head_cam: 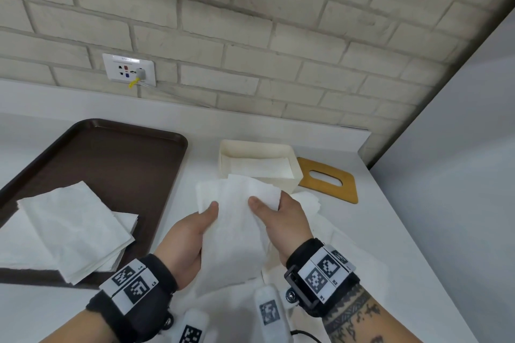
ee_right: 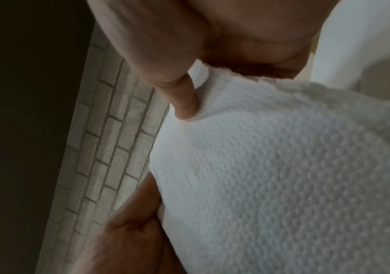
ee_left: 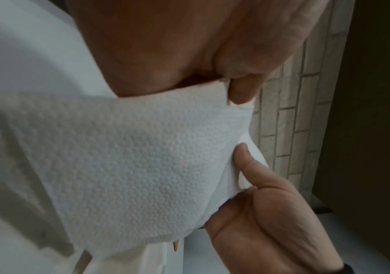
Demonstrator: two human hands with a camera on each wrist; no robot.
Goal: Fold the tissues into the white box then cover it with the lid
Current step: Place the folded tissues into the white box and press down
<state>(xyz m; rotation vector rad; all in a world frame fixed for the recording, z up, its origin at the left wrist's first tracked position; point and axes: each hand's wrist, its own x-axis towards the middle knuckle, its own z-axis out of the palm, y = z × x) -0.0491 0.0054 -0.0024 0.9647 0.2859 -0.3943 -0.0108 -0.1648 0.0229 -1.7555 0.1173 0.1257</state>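
White embossed tissue [head_cam: 237, 220], creased, pinched by left hand [head_cam: 186, 234], right hand [head_cam: 284, 220].

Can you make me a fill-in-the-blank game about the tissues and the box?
1. Both hands, the left hand and the right hand, hold one white ____.
2. The white box has no ____ on it yet.
3. The yellow lid lies on the counter to the ____ of the box.
4. A pile of tissues sits on the ____ tray.

Missing words: tissue; lid; right; brown
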